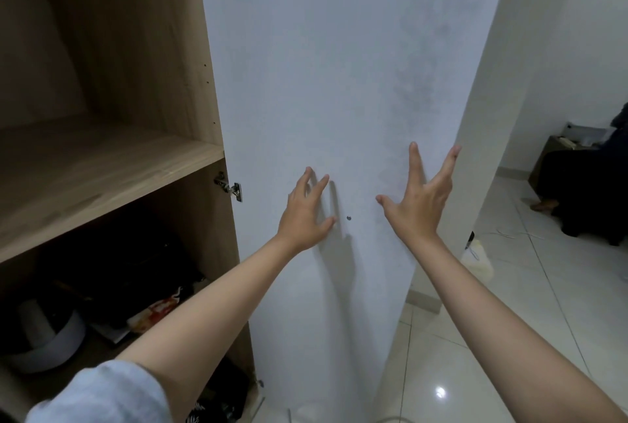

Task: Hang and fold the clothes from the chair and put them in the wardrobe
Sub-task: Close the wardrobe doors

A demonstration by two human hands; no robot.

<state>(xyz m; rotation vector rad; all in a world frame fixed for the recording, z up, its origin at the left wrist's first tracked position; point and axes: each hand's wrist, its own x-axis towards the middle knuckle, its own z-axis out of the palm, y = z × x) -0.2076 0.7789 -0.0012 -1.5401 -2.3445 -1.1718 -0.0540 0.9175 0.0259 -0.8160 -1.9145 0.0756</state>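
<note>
A wooden wardrobe point(112, 157) stands open on the left, with a bare light-wood shelf across it. Its white door point(326, 65) swings out toward me and fills the middle of the view. My left hand point(307, 212) reaches to the door's inner face with fingers spread, fingertips at or near the surface. My right hand point(421, 198) is spread wide beside it, its fingers close to the door's free edge. Neither hand holds anything. No clothes from the chair are visible.
Dark bags, a patterned red-and-white item point(156, 312) and a white round appliance point(47, 337) fill the wardrobe's lower compartment. A metal hinge point(229, 186) joins door and frame. White tiled floor point(509, 337) spreads right, where a person in dark clothing point(584, 181) sits.
</note>
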